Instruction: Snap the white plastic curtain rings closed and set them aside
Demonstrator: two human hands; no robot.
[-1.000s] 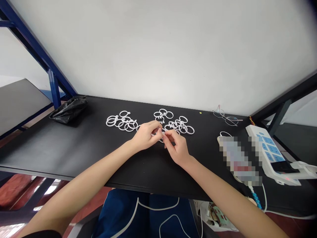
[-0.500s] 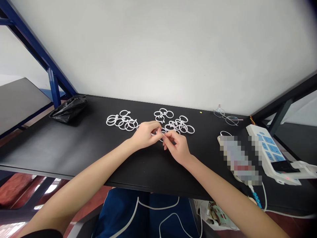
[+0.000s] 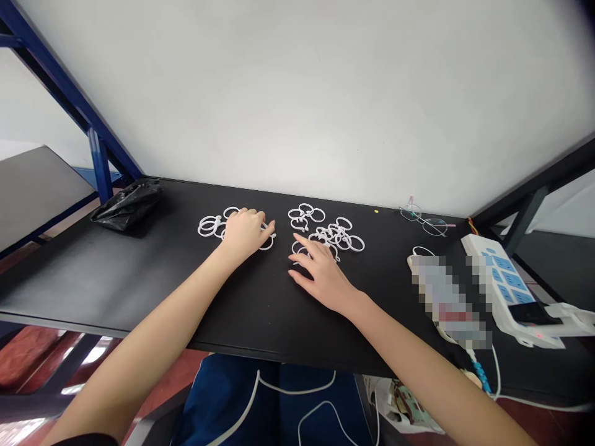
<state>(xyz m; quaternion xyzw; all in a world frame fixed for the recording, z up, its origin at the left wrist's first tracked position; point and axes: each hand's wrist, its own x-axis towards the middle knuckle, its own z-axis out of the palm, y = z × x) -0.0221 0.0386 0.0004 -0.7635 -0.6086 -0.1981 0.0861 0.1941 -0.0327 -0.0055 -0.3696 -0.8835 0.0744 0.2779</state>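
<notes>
White plastic rings lie on the black table (image 3: 139, 272) in two piles. My left hand (image 3: 244, 232) rests on the left pile of rings (image 3: 209, 226), fingers lying loosely over it, with one ring (image 3: 268, 243) at its fingertips. My right hand (image 3: 320, 272) lies flat, fingers stretched out, its fingertips at the near edge of the right pile of rings (image 3: 337, 234). Nothing is gripped in either hand.
A crumpled black plastic bag (image 3: 127, 204) sits at the back left. Wire-framed glasses (image 3: 425, 221) lie at the back right by the white wall. A white and blue power strip (image 3: 504, 279) and a blurred object (image 3: 449, 300) occupy the right side. Blue frame struts (image 3: 100, 164) stand at left.
Both hands were pinched together on one ring at the table's middle. They have parted: the left moved left and back onto the left pile with the ring, the right opened flat.
</notes>
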